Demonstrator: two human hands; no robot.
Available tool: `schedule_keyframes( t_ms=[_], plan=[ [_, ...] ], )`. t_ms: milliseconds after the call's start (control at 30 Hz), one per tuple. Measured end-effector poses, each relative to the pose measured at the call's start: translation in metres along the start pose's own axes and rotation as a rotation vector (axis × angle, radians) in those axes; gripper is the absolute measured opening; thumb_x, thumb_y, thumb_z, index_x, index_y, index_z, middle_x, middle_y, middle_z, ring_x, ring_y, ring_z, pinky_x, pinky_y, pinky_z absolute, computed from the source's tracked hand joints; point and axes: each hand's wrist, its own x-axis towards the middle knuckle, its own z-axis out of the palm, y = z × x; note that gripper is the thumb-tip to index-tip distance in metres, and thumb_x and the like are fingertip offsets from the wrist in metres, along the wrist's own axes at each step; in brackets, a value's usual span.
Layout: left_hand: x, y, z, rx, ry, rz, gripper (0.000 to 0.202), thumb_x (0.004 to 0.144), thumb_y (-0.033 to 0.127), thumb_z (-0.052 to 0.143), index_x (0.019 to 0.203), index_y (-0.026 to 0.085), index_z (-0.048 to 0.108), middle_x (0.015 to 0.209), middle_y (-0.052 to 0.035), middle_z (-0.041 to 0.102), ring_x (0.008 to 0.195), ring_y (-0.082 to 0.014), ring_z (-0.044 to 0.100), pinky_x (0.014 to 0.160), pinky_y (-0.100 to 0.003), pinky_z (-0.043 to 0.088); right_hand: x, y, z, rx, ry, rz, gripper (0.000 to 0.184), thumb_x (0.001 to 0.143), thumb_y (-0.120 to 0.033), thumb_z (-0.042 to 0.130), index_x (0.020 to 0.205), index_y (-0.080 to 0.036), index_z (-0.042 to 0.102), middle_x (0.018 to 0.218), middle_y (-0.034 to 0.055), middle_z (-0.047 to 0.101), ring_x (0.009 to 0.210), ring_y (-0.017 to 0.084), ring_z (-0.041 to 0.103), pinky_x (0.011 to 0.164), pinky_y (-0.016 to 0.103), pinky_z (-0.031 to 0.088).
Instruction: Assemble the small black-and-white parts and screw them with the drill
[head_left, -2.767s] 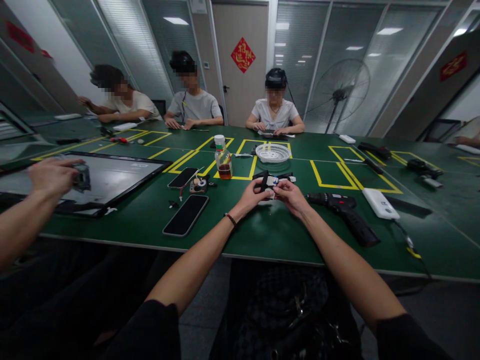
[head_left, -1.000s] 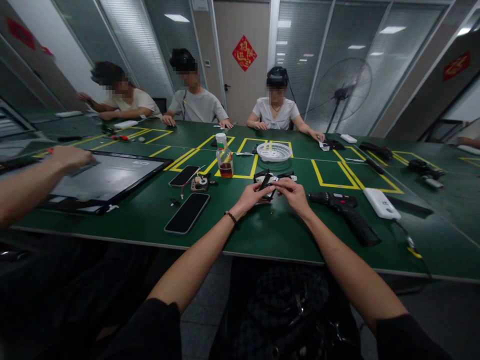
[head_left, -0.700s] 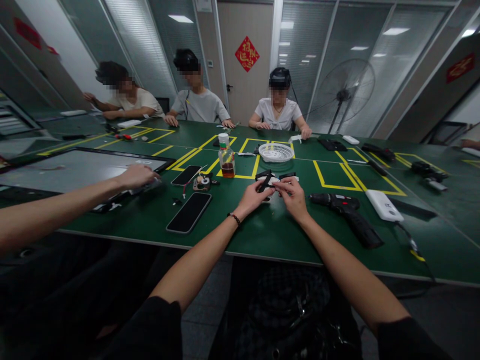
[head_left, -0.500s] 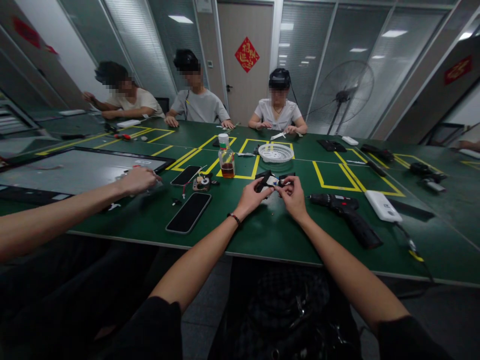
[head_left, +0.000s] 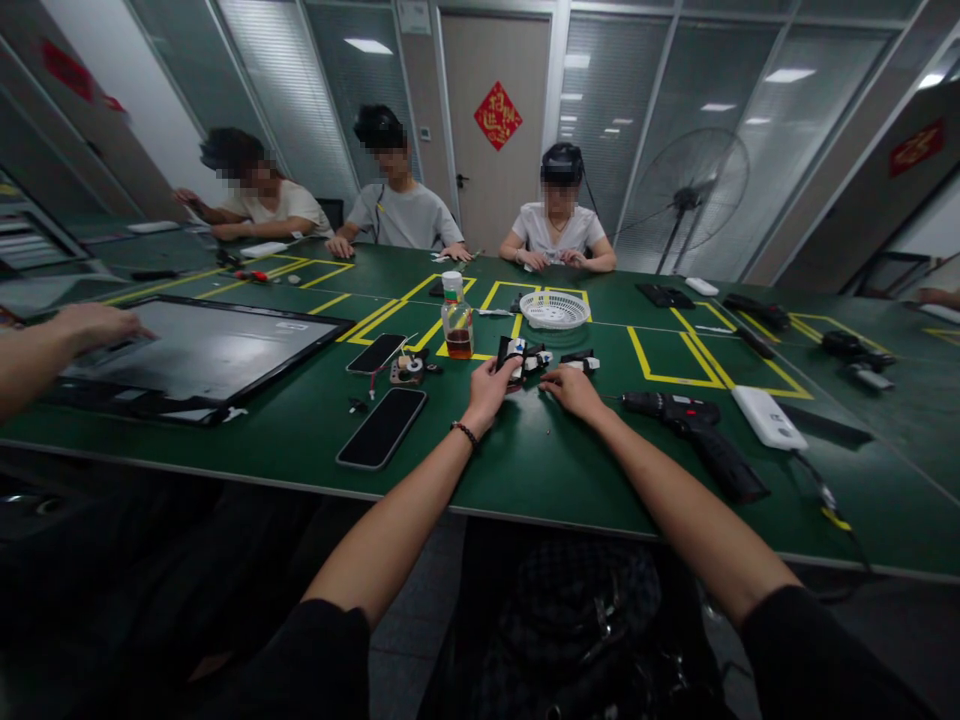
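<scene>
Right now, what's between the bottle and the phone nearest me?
In the head view, a small part with wires lies between the bottle and that phone.

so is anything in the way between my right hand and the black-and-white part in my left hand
Nothing visible: only a small gap over the green table separates the right hand from the black-and-white part in the left hand. A separate black piece lies beyond the right hand, outside that gap.
</scene>
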Motion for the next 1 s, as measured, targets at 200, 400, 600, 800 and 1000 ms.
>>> schedule_keyframes(
  t_ms=[200, 400, 600, 800, 1000],
  plan=[
    [0.0, -0.002, 0.001, -0.012, -0.05, 0.019, 0.044, 0.073, 0.046, 0.073, 0.103, 0.013, 0.067, 0.099, -0.0101, 0.07, 0.081, -0.0191, 0.068, 0.072, -0.033, 0.058, 0.006, -0.009, 0.009, -0.173, -0.05, 0.02, 0.014, 0.087, -0.022, 0.061, 0.095, -0.017, 0.072, 0.096, 0.0125, 0.066, 0.091, 0.024, 0.06, 0.081, 0.031, 0.042],
    [-0.003, -0.002, 0.006, -0.014, -0.106, -0.028, 0.046, 0.073, 0.044, 0.074, 0.106, 0.013, 0.066, 0.105, -0.011, 0.07, 0.079, -0.0185, 0.068, 0.072, -0.033, 0.058, -0.007, -0.015, 0.002, -0.234, -0.128, 0.018, 0.021, 0.094, -0.022, 0.051, 0.1, -0.01, 0.067, 0.101, 0.0179, 0.065, 0.097, 0.025, 0.059, 0.089, 0.033, 0.042],
    [-0.005, -0.003, 0.009, -0.003, -0.131, -0.082, 0.043, 0.073, 0.042, 0.074, 0.104, 0.013, 0.066, 0.097, -0.0094, 0.071, 0.076, -0.0184, 0.069, 0.069, -0.033, 0.059, -0.025, -0.026, -0.012, -0.45, -0.22, -0.039, 0.031, 0.099, -0.023, 0.037, 0.104, -0.009, 0.064, 0.105, 0.0196, 0.063, 0.098, 0.026, 0.059, 0.089, 0.033, 0.043],
    [-0.007, -0.006, 0.011, 0.022, -0.18, -0.112, 0.043, 0.072, 0.042, 0.075, 0.103, 0.013, 0.067, 0.094, -0.0091, 0.07, 0.077, -0.0194, 0.069, 0.068, -0.034, 0.059, -0.04, -0.032, -0.029, -0.483, -0.278, 0.01, 0.024, 0.092, -0.02, 0.047, 0.101, -0.01, 0.066, 0.1, 0.0193, 0.065, 0.093, 0.028, 0.062, 0.082, 0.033, 0.044],
    [-0.008, -0.008, 0.011, 0.03, -0.222, -0.132, 0.045, 0.073, 0.043, 0.075, 0.105, 0.013, 0.066, 0.097, -0.0097, 0.07, 0.079, -0.0195, 0.069, 0.069, -0.033, 0.06, -0.05, -0.027, -0.039, -0.403, -0.271, 0.052, 0.019, 0.087, -0.015, 0.052, 0.095, -0.012, 0.069, 0.098, 0.0175, 0.066, 0.087, 0.026, 0.063, 0.076, 0.031, 0.042]
  ],
)
